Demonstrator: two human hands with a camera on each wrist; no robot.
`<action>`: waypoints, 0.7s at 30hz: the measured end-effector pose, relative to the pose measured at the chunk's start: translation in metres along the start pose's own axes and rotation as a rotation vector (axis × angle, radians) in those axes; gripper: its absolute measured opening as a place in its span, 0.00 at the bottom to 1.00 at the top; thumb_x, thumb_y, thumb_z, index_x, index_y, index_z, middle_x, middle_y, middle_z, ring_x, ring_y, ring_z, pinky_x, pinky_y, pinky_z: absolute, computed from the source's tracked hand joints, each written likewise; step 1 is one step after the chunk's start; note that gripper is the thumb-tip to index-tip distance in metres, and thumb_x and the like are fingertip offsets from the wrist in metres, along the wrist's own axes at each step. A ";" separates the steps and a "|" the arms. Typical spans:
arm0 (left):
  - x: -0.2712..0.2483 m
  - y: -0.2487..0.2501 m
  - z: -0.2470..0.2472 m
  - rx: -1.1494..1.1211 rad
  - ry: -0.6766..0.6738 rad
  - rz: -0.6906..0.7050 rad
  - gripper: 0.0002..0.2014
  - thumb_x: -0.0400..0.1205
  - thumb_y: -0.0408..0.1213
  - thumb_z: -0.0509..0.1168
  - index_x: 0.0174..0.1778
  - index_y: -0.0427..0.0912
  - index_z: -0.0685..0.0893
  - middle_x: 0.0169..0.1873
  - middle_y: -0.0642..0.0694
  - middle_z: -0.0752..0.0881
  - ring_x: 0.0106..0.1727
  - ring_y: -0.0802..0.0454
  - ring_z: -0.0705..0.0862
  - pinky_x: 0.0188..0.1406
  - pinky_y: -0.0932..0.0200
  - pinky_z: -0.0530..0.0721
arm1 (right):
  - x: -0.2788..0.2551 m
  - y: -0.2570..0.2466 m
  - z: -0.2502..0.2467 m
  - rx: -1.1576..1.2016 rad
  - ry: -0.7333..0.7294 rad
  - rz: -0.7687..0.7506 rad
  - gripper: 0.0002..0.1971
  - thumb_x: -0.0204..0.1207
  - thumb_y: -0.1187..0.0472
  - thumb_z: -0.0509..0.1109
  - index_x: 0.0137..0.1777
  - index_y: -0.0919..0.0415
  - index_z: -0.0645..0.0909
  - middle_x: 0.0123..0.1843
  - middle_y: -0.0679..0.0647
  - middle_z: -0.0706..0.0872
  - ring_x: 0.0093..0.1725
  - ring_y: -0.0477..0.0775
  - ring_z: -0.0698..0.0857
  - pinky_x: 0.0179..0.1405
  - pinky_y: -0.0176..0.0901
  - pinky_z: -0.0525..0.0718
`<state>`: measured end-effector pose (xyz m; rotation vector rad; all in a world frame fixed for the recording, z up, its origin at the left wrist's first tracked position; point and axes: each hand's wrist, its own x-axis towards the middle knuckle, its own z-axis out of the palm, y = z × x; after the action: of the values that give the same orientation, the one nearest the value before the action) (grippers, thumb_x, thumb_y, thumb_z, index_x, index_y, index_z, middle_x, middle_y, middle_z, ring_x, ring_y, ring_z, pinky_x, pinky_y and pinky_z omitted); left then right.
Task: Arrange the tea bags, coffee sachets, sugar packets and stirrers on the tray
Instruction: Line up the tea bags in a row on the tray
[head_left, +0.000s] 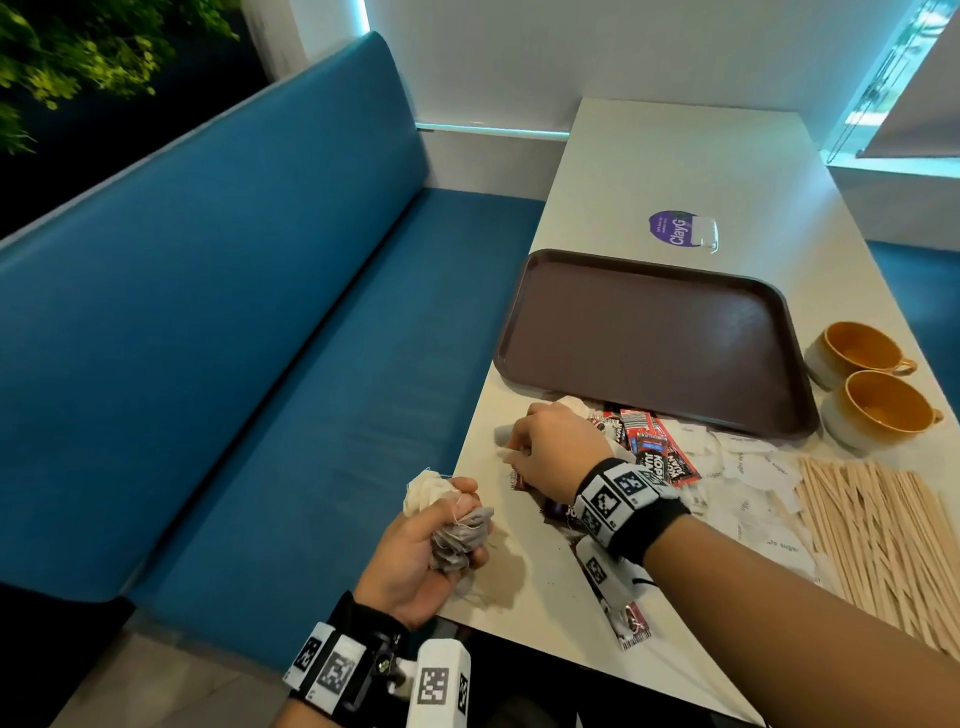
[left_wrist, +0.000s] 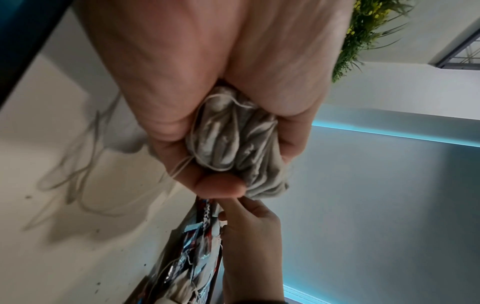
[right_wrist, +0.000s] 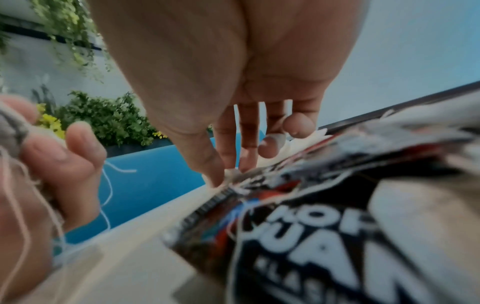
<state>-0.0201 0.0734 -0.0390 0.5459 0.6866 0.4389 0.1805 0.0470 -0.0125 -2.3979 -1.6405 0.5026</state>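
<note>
Nearest: left hand (head_left: 415, 545) at the worktop (head_left: 675, 171) edge, grip tight round a bunch of tea bags (head_left: 457, 535), strings hanging loose. A bit further: right hand (head_left: 556, 447) down on the mixed pile, fingers (right_wrist: 221, 148) mostly straight, tips at a white bag (head_left: 503, 435) by the coffee sachets (head_left: 654, 452). Looks like a pinch, but cannot tell for sure if anything is held yet. To the right: sugar packets (head_left: 753, 478) spread flat, then stirrers (head_left: 878, 530) in a loose heap. Past the pile: brown tray (head_left: 524, 312) with nothing on it. Two cups (head_left: 872, 384) just beside the tray. Furthest: purple sticker (head_left: 675, 228).

So, only just begun. Some tea bags picked up, none put down on the tray yet. Still left to do: tea bags, sachets, sugar and stirrers all onto the tray, tidy.
</note>
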 end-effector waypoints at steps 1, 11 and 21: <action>0.000 -0.001 0.000 0.008 -0.004 0.005 0.13 0.70 0.32 0.75 0.49 0.40 0.86 0.40 0.41 0.82 0.39 0.44 0.83 0.26 0.55 0.83 | -0.002 0.001 -0.002 0.058 0.016 0.019 0.11 0.80 0.45 0.71 0.50 0.50 0.89 0.51 0.47 0.83 0.57 0.52 0.82 0.54 0.51 0.85; 0.003 -0.010 0.011 0.121 -0.004 0.007 0.17 0.66 0.44 0.81 0.46 0.42 0.88 0.38 0.44 0.83 0.39 0.43 0.83 0.25 0.56 0.80 | -0.053 0.019 -0.045 0.907 0.096 0.079 0.05 0.81 0.63 0.76 0.53 0.55 0.91 0.44 0.53 0.94 0.40 0.54 0.87 0.48 0.55 0.89; 0.003 -0.026 0.043 0.198 -0.242 -0.040 0.42 0.69 0.73 0.69 0.69 0.44 0.84 0.40 0.38 0.83 0.34 0.46 0.80 0.24 0.59 0.78 | -0.089 0.016 -0.036 1.036 -0.170 -0.025 0.06 0.79 0.64 0.78 0.54 0.59 0.92 0.48 0.68 0.92 0.42 0.57 0.83 0.46 0.59 0.84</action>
<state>0.0171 0.0410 -0.0282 0.7576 0.5102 0.2626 0.1788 -0.0406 0.0301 -1.5703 -1.0250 1.2048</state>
